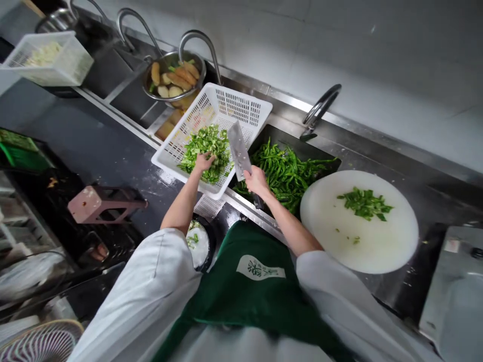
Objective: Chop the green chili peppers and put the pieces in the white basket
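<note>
Presently, cleaver (240,151): right hand (257,182) has its grip clamped round the handle; blade lies across the view of the white basket's (241,106) right rim. Cannot tell whether steel touches plastic.
Left hand (205,161): down at the chopped greens (211,138), thumb and fingers on the heap; fingertips partly hidden, so cannot tell if that grip is apart or together.
Chopped greens: heaped inside the basket, toward its near corner.
Blade risk: edge and bare left hand share one basket. A reach to the right, or a slip of a wet handle, could bring a cut.
Basket risk: it sits over the sinks and seems to reach past the front edge of the tabletop (372,163). Pressing on the near corner might tip it.
Spill: pieces lie close to the low front rim; a brisk sweep could send some to the floor or into the bucket (199,244) below.
Long green peppers (290,176): uncut, in the sink just right of the basket. Bits dropped off the blade would likely mix in.
Cutting board (339,251): right of that sink, near the tabletop's front edge; a smaller cut pile (366,203) sits toward its back edge. A swinging right elbow might knock the board.
</note>
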A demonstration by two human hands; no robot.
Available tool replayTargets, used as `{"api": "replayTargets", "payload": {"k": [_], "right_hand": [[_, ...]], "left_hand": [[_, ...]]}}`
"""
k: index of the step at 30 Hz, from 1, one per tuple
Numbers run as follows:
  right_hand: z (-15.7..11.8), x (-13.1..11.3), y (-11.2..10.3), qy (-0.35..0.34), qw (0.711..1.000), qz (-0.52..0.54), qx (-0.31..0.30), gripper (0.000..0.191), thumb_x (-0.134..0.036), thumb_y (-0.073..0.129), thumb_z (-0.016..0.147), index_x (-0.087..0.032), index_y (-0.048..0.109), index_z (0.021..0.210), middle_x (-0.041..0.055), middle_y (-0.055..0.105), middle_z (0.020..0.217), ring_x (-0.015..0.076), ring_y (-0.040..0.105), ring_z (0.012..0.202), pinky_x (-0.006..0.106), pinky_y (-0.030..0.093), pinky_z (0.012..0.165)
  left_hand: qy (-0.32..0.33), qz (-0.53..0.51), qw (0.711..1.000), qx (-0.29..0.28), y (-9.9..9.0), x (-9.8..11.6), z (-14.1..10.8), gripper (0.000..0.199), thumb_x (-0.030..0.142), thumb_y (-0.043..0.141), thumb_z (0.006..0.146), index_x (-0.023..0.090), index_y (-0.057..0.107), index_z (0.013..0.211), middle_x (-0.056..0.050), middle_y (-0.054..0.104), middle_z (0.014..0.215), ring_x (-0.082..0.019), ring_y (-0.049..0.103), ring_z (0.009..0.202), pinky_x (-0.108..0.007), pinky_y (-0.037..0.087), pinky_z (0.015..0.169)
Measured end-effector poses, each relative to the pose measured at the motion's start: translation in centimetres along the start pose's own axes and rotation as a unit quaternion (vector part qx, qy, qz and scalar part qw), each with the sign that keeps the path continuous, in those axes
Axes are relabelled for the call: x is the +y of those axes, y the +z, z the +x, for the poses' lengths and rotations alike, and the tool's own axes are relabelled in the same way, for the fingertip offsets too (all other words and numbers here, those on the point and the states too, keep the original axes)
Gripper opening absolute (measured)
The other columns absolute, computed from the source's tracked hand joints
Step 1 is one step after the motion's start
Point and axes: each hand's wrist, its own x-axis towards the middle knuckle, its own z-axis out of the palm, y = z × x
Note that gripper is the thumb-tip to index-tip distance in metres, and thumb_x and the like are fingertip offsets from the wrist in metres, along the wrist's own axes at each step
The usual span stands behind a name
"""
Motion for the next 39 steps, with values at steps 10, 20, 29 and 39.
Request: {"api": "replayTargets", "payload": {"k": [10, 20, 29, 39], "right_hand": [[-16.6, 11.8, -23.3, 0.185, 0.847, -0.457, 0.198, 0.032, -0.034, 0.039, 0.105, -0.015, 0.063, 0.11, 0.015, 0.072, 0.086, 0.0274, 0.067, 0.077, 0.032, 0.042, 0.07], [-21.7, 23.5, -38.3, 0.366, 0.773, -0.495, 0.152, 0.036, -0.015, 0.036, 0.102, -0.008, 0.055, 0.132, 0.0243, 0.073, 0.108, 0.0297, 0.072, 0.101, 0.036, 0.047, 0.085], [-23.5, 26.4, -34.8, 0.258, 0.825, -0.502, 0.026, 0.042, -0.011, 0.03, 0.102, -0.008, 0.052, 0.138, 0.0237, 0.071, 0.115, 0.0299, 0.071, 0.104, 0.037, 0.049, 0.088], [-32.8, 33.0, -34.9, 0.298, 0.918, 0.023, 0.26, 0.036, -0.055, 0.055, 0.091, -0.022, 0.053, 0.076, -0.0007, 0.057, 0.053, 0.0163, 0.054, 0.043, 0.027, 0.043, 0.046]], "left_hand": [[0.173, -0.153, 0.97, 0.074, 5.7, 7.4, -5.8, 0.036, 0.038, 0.041, 0.099, 0.019, 0.071, 0.106, -0.009, 0.073, 0.108, -0.023, 0.067, 0.107, -0.04, 0.051, 0.103], [0.357, -0.152, 0.882, -0.268, 29.9, 27.2, -17.5, 0.074, 0.057, 0.054, 0.091, 0.014, 0.047, 0.15, -0.02, 0.042, 0.158, -0.034, 0.039, 0.148, -0.05, 0.035, 0.122], [0.4, -0.093, 0.869, -0.276, 37.6, 33.0, -21.8, 0.111, 0.075, 0.058, 0.085, 0.006, 0.018, 0.162, -0.03, 0.012, 0.168, -0.041, 0.01, 0.158, -0.061, 0.014, 0.126], [0.49, -0.055, 0.79, -0.364, 38.8, 36.6, -18.5, 0.087, 0.076, 0.062, 0.081, 0.023, 0.053, 0.149, -0.015, 0.045, 0.158, -0.041, 0.018, 0.156, -0.063, 0.009, 0.125]]}}
